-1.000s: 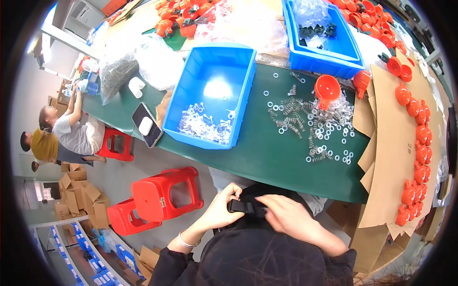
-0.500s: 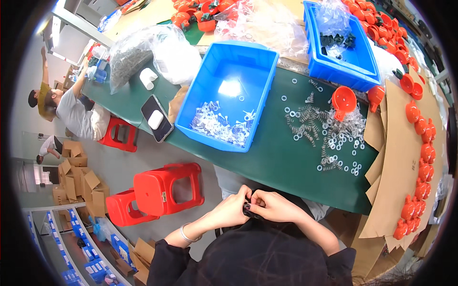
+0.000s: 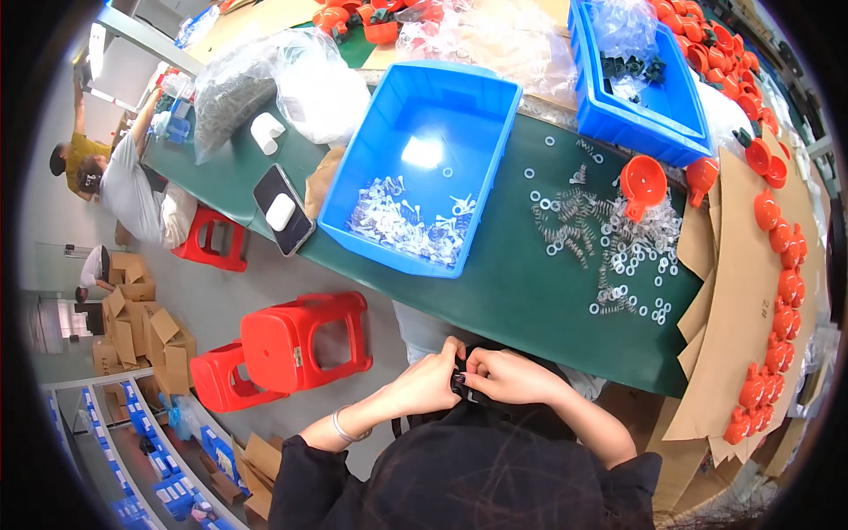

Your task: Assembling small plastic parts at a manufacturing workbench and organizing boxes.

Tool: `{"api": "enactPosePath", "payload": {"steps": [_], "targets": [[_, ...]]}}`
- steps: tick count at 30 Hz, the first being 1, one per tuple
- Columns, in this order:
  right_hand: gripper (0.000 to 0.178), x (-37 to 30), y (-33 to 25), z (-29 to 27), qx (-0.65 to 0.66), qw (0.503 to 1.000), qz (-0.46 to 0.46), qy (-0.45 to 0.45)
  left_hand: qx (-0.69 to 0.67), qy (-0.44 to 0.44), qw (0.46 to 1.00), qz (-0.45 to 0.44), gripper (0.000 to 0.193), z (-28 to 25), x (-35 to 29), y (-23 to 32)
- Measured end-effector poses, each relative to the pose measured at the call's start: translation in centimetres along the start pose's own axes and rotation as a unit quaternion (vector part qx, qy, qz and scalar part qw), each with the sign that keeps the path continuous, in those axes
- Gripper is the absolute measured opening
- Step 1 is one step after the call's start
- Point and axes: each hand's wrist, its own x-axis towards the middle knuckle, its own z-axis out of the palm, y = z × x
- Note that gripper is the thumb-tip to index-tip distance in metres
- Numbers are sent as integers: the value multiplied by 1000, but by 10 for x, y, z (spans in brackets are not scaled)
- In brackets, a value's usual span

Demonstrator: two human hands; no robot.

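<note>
Close to my body, below the table's front edge, my left hand and my right hand meet with their fingers pinched together. Between them is a small black part, mostly covered by the fingers, so its kind cannot be told. On the green table beyond lie loose coil springs and small white rings. An orange cup-shaped part rests on the pile of springs and rings. To its left, a blue bin holds many small clear plastic pieces.
A second blue bin with dark green parts stands at the back right. Cardboard sheets bearing rows of orange parts flank the right side. A phone with a white case on it lies left. Red stools stand on the floor. Other people work far left.
The view has shifted slightly. Both hands stay together at the black part, with only small finger movement.
</note>
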Motion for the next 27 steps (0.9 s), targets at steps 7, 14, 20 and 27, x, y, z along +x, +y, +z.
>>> {"api": "enactPosePath", "payload": {"steps": [7,14,20,27], "targets": [[22,13,33,17,308,945,-2,-112,-46,-8,999,11,48,-2,1,1],[20,9,37,20,311,948,61,-36,-59,-24,998,9,51,-3,2,-4],[21,9,46,17,289,952,93,-35,-43,-19,999,20,53,1,6,-4],[26,14,30,3,181,969,104,-134,-29,-44,998,35,56,14,8,-11]]}}
